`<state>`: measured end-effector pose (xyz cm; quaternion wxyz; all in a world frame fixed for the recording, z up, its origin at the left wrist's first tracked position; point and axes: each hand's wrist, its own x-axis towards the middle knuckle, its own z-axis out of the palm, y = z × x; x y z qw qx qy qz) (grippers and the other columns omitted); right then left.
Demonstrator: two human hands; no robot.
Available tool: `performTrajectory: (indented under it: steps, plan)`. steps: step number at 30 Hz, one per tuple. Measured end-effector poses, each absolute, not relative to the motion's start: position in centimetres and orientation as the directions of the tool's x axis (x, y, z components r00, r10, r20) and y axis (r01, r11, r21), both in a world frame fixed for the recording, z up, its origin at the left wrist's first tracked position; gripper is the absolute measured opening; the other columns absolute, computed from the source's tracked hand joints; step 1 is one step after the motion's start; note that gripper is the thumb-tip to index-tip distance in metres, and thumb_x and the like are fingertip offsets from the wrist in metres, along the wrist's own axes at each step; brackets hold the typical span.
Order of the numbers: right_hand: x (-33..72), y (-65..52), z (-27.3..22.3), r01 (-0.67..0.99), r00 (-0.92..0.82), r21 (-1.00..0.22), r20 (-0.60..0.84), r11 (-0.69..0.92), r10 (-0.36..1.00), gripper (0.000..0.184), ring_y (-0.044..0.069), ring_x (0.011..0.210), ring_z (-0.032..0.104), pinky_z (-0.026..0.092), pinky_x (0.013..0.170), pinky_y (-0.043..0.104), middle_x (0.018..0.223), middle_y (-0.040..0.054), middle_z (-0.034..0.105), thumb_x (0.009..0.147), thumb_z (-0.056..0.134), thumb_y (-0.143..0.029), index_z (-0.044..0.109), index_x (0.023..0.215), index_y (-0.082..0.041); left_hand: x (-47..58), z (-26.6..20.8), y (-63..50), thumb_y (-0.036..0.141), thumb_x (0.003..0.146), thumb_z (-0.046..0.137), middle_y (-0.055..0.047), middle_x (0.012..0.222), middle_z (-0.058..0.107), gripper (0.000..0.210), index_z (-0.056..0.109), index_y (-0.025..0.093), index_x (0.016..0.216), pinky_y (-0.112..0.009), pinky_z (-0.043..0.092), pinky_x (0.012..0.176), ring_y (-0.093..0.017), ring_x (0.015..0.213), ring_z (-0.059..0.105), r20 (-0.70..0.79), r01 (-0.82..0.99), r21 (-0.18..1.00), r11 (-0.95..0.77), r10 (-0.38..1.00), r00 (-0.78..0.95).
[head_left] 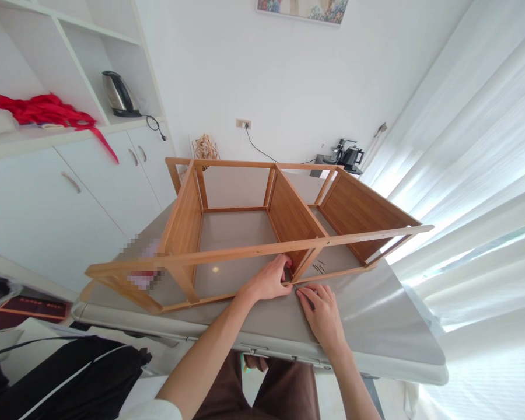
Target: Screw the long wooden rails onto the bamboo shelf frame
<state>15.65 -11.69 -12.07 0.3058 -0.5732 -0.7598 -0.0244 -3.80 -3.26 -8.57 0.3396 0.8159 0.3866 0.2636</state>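
Note:
A wooden shelf frame [245, 254] lies on its side on the grey table, its slatted brown panels upright. My left hand [269, 279] reaches under the upper rail, its fingers closed around the lower rail beside the middle panel [295, 204]. Just right of it, my right hand [321, 306] pinches a small metal piece [296, 288] against the joint where the middle post meets the lower rail. The fingers hide most of that piece, so its kind is unclear. Several loose screws [319, 267] lie on the table inside the right-hand bay.
The grey table [367, 315] carries the frame; its rounded front edge is close to my legs. White cabinets [91, 169] with a kettle [119, 94] and red cloth [48, 109] stand left. White curtains [464, 146] hang right. A coffee maker [347, 154] is behind.

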Motion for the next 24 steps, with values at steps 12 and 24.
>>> performTrajectory:
  steps: [12,24]
  plan:
    - [15.7,-11.79,-12.17,0.887,-0.174,-0.298,0.49,0.352,0.854,0.025,0.022,0.092,0.056,0.041,0.081,0.037,0.1,0.0073,0.067,0.101,0.048,-0.031,0.071,0.103,-0.024,-3.72,-8.54,-3.26,0.023,0.071,0.07,0.0,0.095,0.058,0.045,0.046,0.022,0.108,-0.029,0.047,0.069,-0.016,0.075,0.057,0.157,0.459,0.758,-0.463,0.813,0.561]
    - [15.74,-11.62,-12.07,0.882,-0.154,-0.327,0.48,0.339,0.864,0.024,0.021,0.093,0.059,0.039,0.087,0.038,0.1,0.0058,0.069,0.101,0.049,-0.033,0.071,0.105,-0.025,-3.74,-8.69,-3.15,0.023,0.071,0.07,0.001,0.093,0.056,0.041,0.047,0.022,0.104,-0.029,0.047,0.071,-0.015,0.076,0.056,0.184,0.452,0.744,-0.492,0.801,0.569]
